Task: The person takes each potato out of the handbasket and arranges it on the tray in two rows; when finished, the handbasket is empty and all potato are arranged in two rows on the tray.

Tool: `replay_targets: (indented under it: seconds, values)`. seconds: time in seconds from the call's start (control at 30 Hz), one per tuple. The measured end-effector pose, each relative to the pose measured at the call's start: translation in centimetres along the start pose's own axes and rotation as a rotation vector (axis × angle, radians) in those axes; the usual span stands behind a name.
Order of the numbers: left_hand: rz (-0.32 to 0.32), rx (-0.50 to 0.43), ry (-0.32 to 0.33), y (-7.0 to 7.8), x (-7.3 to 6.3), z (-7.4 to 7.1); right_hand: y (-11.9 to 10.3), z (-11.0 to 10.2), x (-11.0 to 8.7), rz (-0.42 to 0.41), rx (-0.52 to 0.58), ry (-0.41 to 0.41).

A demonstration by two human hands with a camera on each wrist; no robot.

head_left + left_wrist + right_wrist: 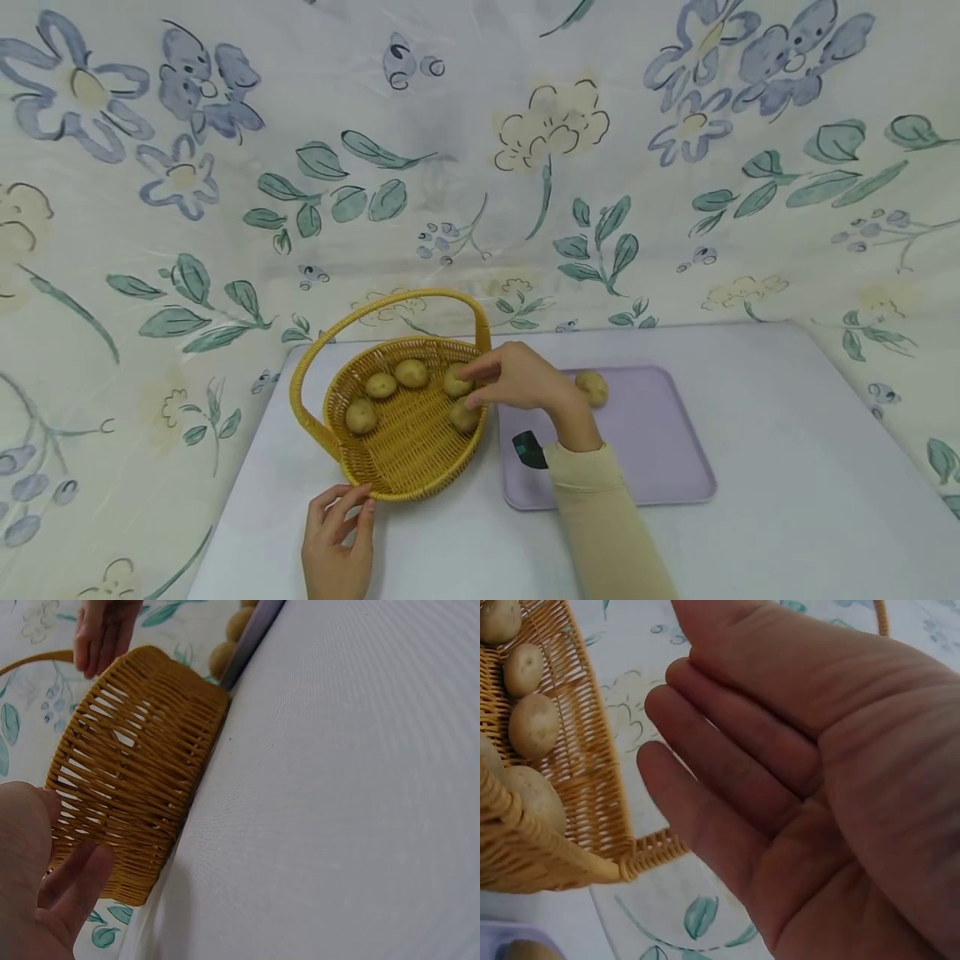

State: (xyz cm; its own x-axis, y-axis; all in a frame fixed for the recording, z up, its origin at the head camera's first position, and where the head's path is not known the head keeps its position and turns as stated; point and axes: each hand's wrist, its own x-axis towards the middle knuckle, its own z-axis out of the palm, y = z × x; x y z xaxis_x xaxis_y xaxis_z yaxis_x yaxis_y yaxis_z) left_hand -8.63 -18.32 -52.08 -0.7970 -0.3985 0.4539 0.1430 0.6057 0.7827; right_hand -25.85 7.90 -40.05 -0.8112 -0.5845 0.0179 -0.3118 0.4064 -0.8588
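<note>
A yellow wicker basket point(408, 450) with a tall hoop handle point(390, 293) stands on the left of the table and holds several potatoes point(412, 373). My left hand point(337, 537) grips its near rim; in the left wrist view the thumb lies against the woven outer wall point(142, 742) and a finger reaches over the rim. Over the basket's right edge hovers my right hand point(517, 379), above two of the potatoes. In the right wrist view its palm and loosely bent fingers point(712, 787) hold nothing.
Right of the basket lies a lilac tray point(660, 450), partly under my right forearm. A potato point(592, 388) sits near its far edge; the left wrist view shows more potatoes point(238, 625) there. A flower-patterned cloth point(465, 183) hangs behind the white table point(772, 433).
</note>
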Motion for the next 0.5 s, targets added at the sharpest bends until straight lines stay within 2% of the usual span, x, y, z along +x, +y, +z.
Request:
replay_targets:
  seconds: [0.13,0.27,0.5]
  values:
    - [0.016,-0.006,-0.008,0.0,0.0,0.1,0.2,0.5,1.1,0.061,-0.048,-0.024]
    - [0.014,0.010,-0.010,0.0,0.0,0.1,0.5,1.1,2.0,0.073,-0.100,-0.036]
    - [0.008,0.009,-0.008,0.1,0.0,0.0,0.6,2.0,2.8,0.075,-0.112,-0.069]
